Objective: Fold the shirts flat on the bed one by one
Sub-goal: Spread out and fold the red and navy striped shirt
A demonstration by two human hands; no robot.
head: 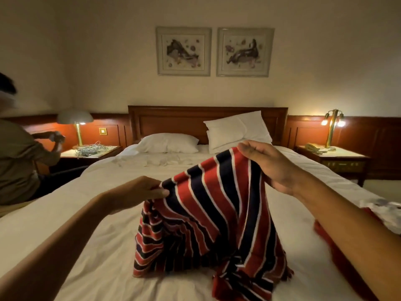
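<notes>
The striped fabric shirt [208, 213] shows broad red and navy bands parted by thin white lines. The smooth bed sheet [97, 235] and two plump pillows [167, 143] are plain white. The panelled wooden headboard [171, 120] is reddish-brown, the wall [325, 61] cream.

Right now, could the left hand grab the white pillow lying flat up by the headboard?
Probably not. The left hand pinches the striped shirt, and the pillow lies far up the bed, beyond it.
</notes>
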